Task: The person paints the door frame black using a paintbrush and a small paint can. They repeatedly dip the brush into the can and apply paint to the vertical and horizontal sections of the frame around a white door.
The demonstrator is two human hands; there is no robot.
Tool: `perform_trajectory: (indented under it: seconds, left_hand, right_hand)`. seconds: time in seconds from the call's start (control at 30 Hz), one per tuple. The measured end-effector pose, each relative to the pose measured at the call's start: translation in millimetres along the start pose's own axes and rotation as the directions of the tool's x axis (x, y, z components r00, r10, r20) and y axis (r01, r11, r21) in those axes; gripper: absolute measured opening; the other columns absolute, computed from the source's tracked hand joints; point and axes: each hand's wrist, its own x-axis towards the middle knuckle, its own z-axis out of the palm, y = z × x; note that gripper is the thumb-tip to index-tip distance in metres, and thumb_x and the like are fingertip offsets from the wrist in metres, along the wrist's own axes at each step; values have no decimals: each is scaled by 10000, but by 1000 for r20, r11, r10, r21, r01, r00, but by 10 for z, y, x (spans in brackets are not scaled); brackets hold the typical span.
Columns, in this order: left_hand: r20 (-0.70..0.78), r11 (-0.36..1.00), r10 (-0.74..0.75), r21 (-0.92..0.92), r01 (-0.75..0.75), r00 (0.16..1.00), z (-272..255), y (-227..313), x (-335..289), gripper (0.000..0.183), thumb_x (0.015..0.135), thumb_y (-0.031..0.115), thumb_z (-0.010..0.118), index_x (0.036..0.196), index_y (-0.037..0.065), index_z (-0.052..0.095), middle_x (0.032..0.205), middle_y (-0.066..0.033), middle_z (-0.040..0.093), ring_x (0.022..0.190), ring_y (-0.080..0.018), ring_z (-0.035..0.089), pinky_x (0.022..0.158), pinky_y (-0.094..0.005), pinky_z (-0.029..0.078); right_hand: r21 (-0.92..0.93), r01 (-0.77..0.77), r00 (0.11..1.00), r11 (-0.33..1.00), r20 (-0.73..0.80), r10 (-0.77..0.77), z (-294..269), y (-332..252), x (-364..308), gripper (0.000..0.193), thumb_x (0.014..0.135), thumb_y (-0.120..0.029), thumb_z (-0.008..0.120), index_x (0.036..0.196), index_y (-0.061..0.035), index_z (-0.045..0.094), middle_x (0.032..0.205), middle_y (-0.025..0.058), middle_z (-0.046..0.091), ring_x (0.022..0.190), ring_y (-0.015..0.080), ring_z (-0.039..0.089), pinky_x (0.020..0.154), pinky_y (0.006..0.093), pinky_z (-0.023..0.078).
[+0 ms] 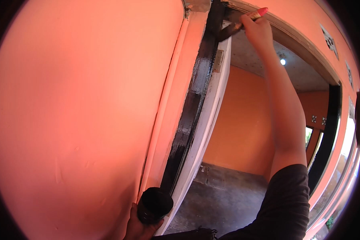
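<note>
My right hand (258, 30) is raised high and closed around the handle of a paintbrush (232, 31), whose end is red. Dark bristles meet the upper part of the door frame (194, 86), which is coated in glossy black paint. Low down, my left hand (142, 227) grips a dark cup (156, 205) from below and the side. The cup's inside looks black, and its contents cannot be made out. Beside the frame's black post stands the edge of a white door (219, 86).
An orange-pink wall (88, 100) fills the left side. The frame's top beam (296, 44) is bare brown, and its far post (328, 132) is black. Through the doorway show a grey floor (228, 196), an orange wall (244, 120) and a lit lamp (283, 62).
</note>
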Motion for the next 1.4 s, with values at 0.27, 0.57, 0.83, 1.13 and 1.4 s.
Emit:
perform_trajectory:
  seconds: [0.27, 0.57, 0.83, 1.13, 1.4]
  left_hand:
    - [-3, 1000, -6, -27, 6, 1000, 45, 14, 1, 682, 1013, 633, 323, 1380, 95, 527, 1283, -133, 636, 1130, -279, 640, 882, -435, 580]
    - [0, 1000, 16, -7, -16, 1000, 20, 23, -39, 681, 1013, 633, 319, 1370, 99, 544, 1293, -131, 629, 1162, -306, 615, 942, -481, 540]
    - [-101, 999, -3, 47, 8, 995, 131, 48, -81, 692, 1007, 649, 322, 1385, 111, 536, 1279, -128, 634, 1155, -300, 607, 963, -475, 526]
    - [-127, 998, -54, 22, 57, 990, 118, 18, -37, 712, 1006, 663, 292, 1390, 112, 527, 1284, -131, 629, 1135, -290, 615, 929, -457, 543]
    - [-31, 999, -5, 42, 6, 1000, -71, -6, 31, 734, 1007, 658, 285, 1398, 82, 514, 1291, -162, 623, 1158, -316, 615, 920, -471, 554]
  right_hand:
    - [7, 98, 891, 995, -446, -84, 360, 109, 665, 220, 854, -181, 673, 810, 30, 634, 704, 184, 663, 657, 300, 669, 609, 414, 510]
    - [-42, 131, 968, 991, -211, -137, 293, -38, -222, 247, 844, -266, 639, 811, -31, 709, 771, 140, 713, 772, 234, 701, 718, 364, 518]
    - [178, 4, 995, 984, 98, -21, -149, -256, -792, 189, 858, -218, 643, 895, -41, 699, 759, 81, 684, 725, 195, 650, 665, 336, 485]
    - [20, 109, 973, 994, -208, -103, 262, 48, 440, 213, 843, -173, 675, 814, 34, 637, 752, 209, 682, 753, 337, 703, 650, 417, 522]
    - [-73, 46, 953, 996, -296, -65, 321, 149, 238, 254, 844, -269, 655, 834, -18, 694, 796, 178, 716, 799, 316, 706, 718, 407, 533]
